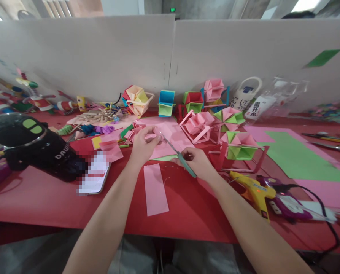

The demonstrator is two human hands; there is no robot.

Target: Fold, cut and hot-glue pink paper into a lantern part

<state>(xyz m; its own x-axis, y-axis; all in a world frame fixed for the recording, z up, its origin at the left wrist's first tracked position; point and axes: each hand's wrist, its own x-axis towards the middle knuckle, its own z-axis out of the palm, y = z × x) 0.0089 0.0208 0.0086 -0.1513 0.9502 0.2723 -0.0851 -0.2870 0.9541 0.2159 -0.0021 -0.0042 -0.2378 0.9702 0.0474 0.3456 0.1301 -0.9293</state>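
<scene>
My right hand (197,160) grips a pair of scissors (187,165) by its teal-green handles. The blades point up and left, and their tips are close to the fingertips of my left hand (144,144). That hand is closed in a pinch on a small piece of pink paper (152,135), mostly covered by the fingers. Under both hands lie larger pink sheets (172,131), with the edge of a green sheet (168,157) showing. A pink paper strip (156,190) rests on the red table between my forearms.
Folded paper wheels in frames (240,146) stand behind and to the right. A yellow glue gun (254,192) lies on the right beside a purple power strip (289,203) and its black cable. A phone (97,173) and a black handheld device (44,148) occupy the left.
</scene>
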